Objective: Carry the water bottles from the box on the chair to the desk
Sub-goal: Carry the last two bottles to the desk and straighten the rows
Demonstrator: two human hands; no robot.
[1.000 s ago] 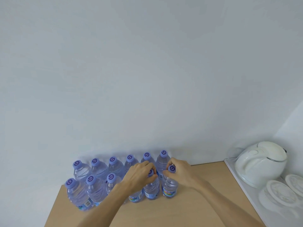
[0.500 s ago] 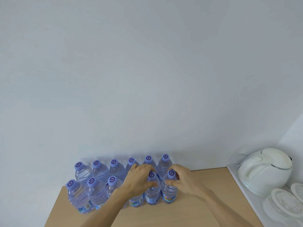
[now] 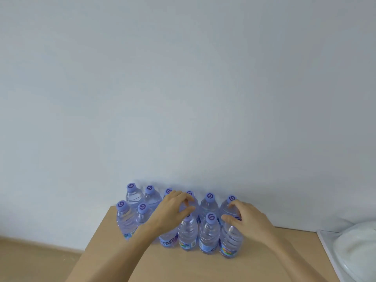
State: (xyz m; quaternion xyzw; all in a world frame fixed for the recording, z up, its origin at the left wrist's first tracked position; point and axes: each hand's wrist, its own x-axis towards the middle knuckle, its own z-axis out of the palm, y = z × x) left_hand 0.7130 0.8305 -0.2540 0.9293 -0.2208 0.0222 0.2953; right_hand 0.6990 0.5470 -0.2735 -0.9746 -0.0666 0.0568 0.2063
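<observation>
The left hand [image 3: 173, 210] hovers over the front row of water bottles [image 3: 209, 231], its fingers loosely bent above the cap of one front bottle [image 3: 188, 233] and seemingly gripping nothing; whether the fingertips brush that cap cannot be told. The right hand [image 3: 244, 218] sits at the right end of the group, fingers spread and relaxed around the top of the end bottle [image 3: 231, 241], resting against it rather than wrapped round it. Both hands look to have let go, and the loose pose fits a release made once each bottle stood firm. The bottles stand upright in two tight rows against the back edge of the surface [image 3: 203, 267], toward its back left corner, the rear row touching or nearly touching the wall [image 3: 183, 98]. Packing them shoulder to shoulder at the back probably keeps them from tipping and leaves the front of the surface free for more. At the right edge lies a white tray [image 3: 333, 259] bearing a blurred white object [image 3: 358, 243], well apart from the bottles. The box and chair are out of view, so how many bottles remain cannot be judged.
</observation>
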